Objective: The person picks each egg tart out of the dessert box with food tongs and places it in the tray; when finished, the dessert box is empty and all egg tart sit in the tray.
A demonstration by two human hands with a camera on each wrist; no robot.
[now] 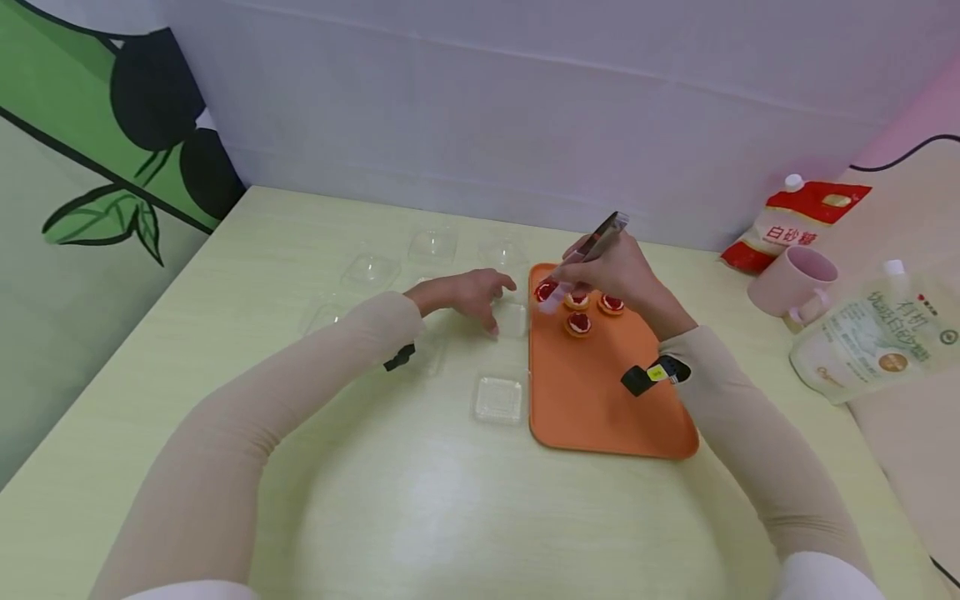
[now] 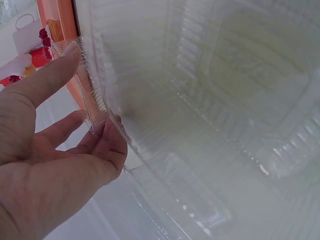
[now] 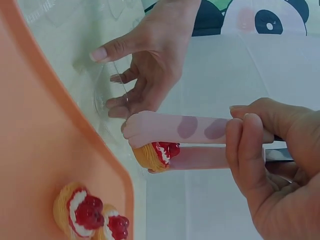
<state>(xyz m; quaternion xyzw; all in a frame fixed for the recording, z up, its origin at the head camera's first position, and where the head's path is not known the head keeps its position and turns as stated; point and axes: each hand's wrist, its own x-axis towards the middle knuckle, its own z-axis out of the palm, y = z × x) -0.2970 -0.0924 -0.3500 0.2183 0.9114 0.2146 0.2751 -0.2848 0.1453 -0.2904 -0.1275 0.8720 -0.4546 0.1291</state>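
My right hand point(image 1: 618, 268) grips tongs point(image 3: 180, 128) with pale pink paw-shaped tips. Between those tips sits a small tart point(image 3: 150, 158) topped with white cream and red berries. More berry tarts point(image 1: 578, 324) lie on the orange tray point(image 1: 600, 400). Just left of the tray's far edge, my left hand point(image 1: 468, 296) holds a clear plastic box point(image 1: 512, 320), thumb on one side and fingers at the other. The left wrist view shows the fingers point(image 2: 112, 145) curled at the clear plastic rim. The tongs reach over the tray's left edge, close to the box.
Another clear box point(image 1: 498, 398) stands nearer, beside the tray. Several clear boxes with domed lids point(image 1: 432, 244) are spread behind and left of my left hand. At the right are a pink mug point(image 1: 792, 280), a red-and-white bag point(image 1: 797, 223) and a pale spouted pouch point(image 1: 873, 337).
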